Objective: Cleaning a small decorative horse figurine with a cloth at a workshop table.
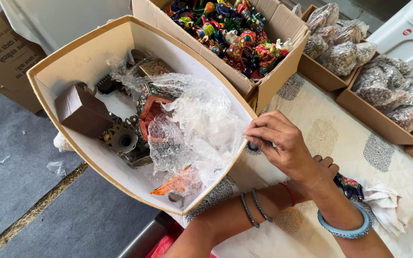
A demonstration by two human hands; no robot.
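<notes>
Right hand (283,145) fingers pinched on bubble wrap (194,126) edge at box (72,62) rim, 9 o'clock of hand. Left hand (323,167) mostly hidden beneath, looks curled; grip unclear.

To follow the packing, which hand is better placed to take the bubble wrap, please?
Probably the right hand: it sits at the rim of the box beside the bubble wrap, while the left hand lies mostly hidden beneath it, farther away.
</notes>
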